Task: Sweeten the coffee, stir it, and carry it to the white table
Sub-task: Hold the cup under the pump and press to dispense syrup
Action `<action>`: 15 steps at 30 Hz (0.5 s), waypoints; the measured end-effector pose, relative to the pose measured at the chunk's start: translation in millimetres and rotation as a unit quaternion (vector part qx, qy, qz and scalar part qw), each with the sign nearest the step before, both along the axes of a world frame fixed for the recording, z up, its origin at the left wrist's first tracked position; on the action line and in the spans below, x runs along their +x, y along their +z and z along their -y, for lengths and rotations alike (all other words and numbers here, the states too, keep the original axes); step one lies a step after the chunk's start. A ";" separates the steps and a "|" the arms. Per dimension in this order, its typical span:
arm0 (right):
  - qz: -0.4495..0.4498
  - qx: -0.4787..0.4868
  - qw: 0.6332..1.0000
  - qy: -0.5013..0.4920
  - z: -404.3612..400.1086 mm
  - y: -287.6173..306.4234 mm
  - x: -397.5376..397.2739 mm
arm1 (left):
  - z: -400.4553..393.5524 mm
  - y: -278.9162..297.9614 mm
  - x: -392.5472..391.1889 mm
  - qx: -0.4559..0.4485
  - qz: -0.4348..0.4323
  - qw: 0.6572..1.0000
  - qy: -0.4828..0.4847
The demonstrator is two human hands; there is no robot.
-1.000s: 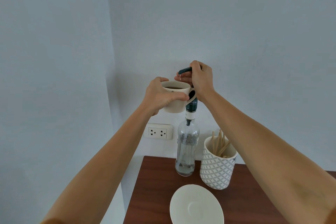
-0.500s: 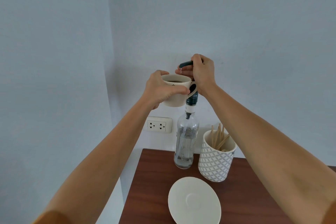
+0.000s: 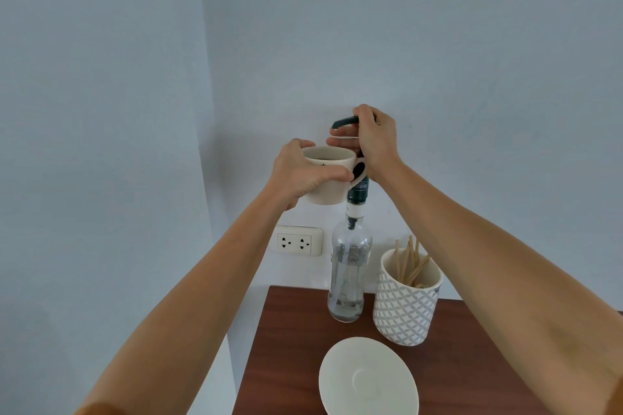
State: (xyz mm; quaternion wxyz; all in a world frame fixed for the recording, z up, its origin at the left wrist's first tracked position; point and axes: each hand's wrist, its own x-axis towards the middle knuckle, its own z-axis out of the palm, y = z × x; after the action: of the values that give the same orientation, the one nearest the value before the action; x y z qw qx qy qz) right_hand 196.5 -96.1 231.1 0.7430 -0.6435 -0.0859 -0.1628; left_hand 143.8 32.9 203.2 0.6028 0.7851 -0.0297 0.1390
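Note:
My left hand (image 3: pixel 303 173) holds a cream coffee mug (image 3: pixel 328 189) in the air, with dark coffee visible inside. The mug sits just under the dark green pump spout (image 3: pixel 344 122) of a clear glass syrup bottle (image 3: pixel 349 274) that stands on the brown table (image 3: pixel 472 364). My right hand (image 3: pixel 376 138) is closed over the pump head, with the spout poking out to the left above the mug's rim. The bottle holds a little clear liquid at its bottom.
A white saucer (image 3: pixel 369 379) lies on the table's near side. A patterned white cup (image 3: pixel 406 300) with several wooden stir sticks stands right of the bottle. A wall socket (image 3: pixel 298 241) sits behind, and the table's left edge meets the pale wall corner.
The pump head has risen under my right hand, so the spout stands higher above the mug. The mug stays beneath it. The view has tilted slightly.

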 end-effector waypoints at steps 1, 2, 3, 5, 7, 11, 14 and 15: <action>-0.003 0.005 1.000 0.001 0.1 1.1 0.0 | 0.0 1.3 0.2 0.002 0.001 1.000 0.001; -0.005 0.008 1.000 0.002 0.1 1.8 -0.1 | 0.2 2.6 0.0 0.004 0.003 1.000 0.000; -0.005 0.010 1.000 0.003 0.0 1.8 -0.2 | 0.4 3.6 -0.1 0.007 0.003 1.000 -0.001; -0.004 0.011 1.000 0.006 0.0 1.6 -0.2 | 0.6 4.2 0.1 0.009 0.003 1.000 -0.001; -0.002 0.009 1.000 0.006 -0.1 1.7 0.3 | 0.3 4.1 0.3 0.007 0.001 1.000 -0.002; 0.005 0.009 1.000 -0.001 -0.3 1.6 0.4 | -0.3 4.4 1.2 0.007 0.000 1.000 -0.004; 0.012 0.013 1.000 -0.004 -1.8 1.7 -0.4 | -1.2 5.2 1.5 0.004 0.000 1.000 -0.004; 0.012 0.013 1.000 -0.004 -2.4 1.8 -0.8 | -1.7 5.2 1.7 0.003 0.000 1.000 -0.005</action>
State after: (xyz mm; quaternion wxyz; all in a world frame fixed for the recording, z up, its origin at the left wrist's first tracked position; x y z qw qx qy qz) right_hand 195.8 -93.8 232.9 0.7497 -0.6319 -0.0901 -0.1746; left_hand 145.5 34.6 208.4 0.6012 0.7867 -0.0340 0.1358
